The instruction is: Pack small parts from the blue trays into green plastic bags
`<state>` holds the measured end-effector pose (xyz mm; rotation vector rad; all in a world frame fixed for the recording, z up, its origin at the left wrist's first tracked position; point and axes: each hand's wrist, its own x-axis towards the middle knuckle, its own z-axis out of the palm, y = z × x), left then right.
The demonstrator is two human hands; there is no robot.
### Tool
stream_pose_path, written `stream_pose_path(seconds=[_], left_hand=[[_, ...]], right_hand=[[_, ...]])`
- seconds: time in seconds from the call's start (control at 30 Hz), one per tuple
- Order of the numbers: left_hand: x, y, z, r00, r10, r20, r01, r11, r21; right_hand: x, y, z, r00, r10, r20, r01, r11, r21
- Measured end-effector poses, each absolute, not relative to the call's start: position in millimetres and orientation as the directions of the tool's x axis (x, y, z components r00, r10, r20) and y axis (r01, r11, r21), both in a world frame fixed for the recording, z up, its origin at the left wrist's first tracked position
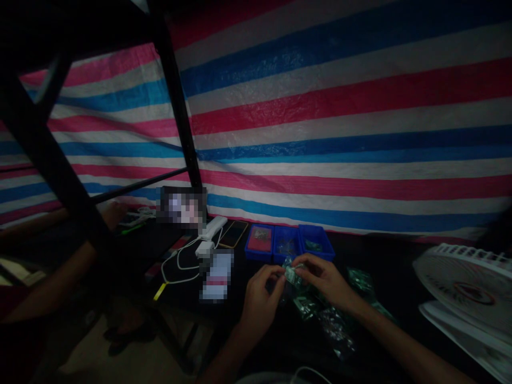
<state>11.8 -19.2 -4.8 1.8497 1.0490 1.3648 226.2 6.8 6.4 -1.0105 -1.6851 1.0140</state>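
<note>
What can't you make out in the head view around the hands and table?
All in the head view:
The green piece between the left hand and right hand: fingers cover most of it.
Contents of the three blue bins: too small and dim.
Upright item: pixelated.
Flat item: pixelated.

Small green plastic packet [292,275], crinkled, pinched

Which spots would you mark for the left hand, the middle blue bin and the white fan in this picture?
Left hand [260,301]: head view, back of the hand.
Middle blue bin [285,257]: head view, front wall.
White fan [460,277]: head view, front grille.
</note>
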Motion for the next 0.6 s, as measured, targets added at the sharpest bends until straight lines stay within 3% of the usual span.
stream_pose_path(seconds=[0.27, 0.47, 0.6], left_hand=[[12.4, -14.6, -11.8, 0.092, 0.901, 0.424, 0.230, -0.433, 0.871], [13.3, -16.2, -11.0, 0.153, 0.901, 0.407, 0.328, -0.434, 0.839], [12.5, -16.6, -9.2, 0.139, 0.907, 0.398, 0.322, -0.421, 0.848]], right_hand=[[227.5, 10.2, -2.6, -0.260, 0.932, 0.252, 0.189, 0.305, -0.933], [229.0, 10.8, -3.6, -0.274, 0.903, 0.331, 0.167, 0.384, -0.908], [230.7, 10.3, 1.6, -0.229, 0.880, 0.415, 0.282, 0.468, -0.837]])
